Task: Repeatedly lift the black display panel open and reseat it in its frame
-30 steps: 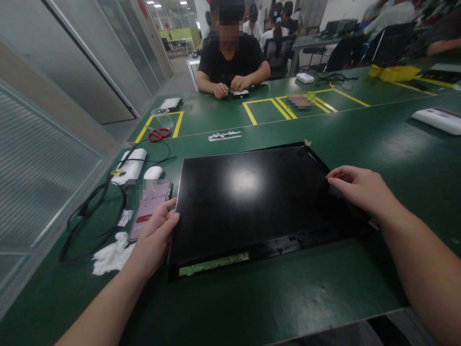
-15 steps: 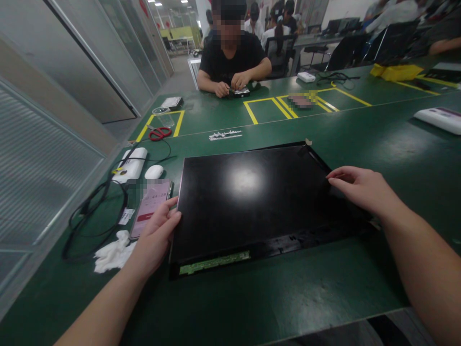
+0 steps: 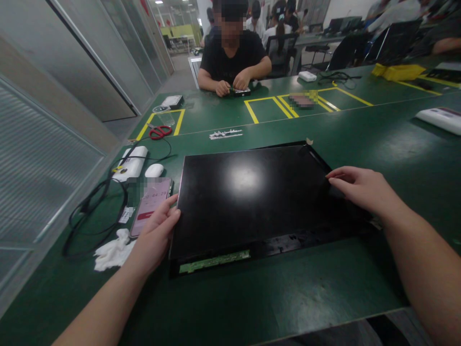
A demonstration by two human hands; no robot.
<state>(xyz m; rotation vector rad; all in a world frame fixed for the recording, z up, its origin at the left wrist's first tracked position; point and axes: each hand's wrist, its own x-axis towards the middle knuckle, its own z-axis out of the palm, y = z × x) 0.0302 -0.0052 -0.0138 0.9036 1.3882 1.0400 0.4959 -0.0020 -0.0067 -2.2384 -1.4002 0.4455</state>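
A black LCD screen panel [image 3: 245, 197] lies in front of me, with a green circuit board strip [image 3: 214, 261] along its near left edge. A black frame [image 3: 319, 158] shows past the panel's right and far edges. My left hand [image 3: 158, 230] grips the panel's left edge, thumb on top and fingers beside and under it. At the right edge, my right hand [image 3: 360, 187] is closed with thumb and index finger pinched at the border of the panel and frame; its other fingers are partly hidden.
A phone [image 3: 151, 206], white tissue [image 3: 113, 250], white mouse [image 3: 154, 170], black cable [image 3: 95, 211] and red scissors [image 3: 160, 132] lie to the left. White strips [image 3: 225, 134] lie beyond the panel. Across the green table [image 3: 223, 307], a person [image 3: 234, 60] handles a small device.
Both hands keep their hold, and the panel stays where it was. The view shifts very slightly. Across the table, the person's hands move a little.
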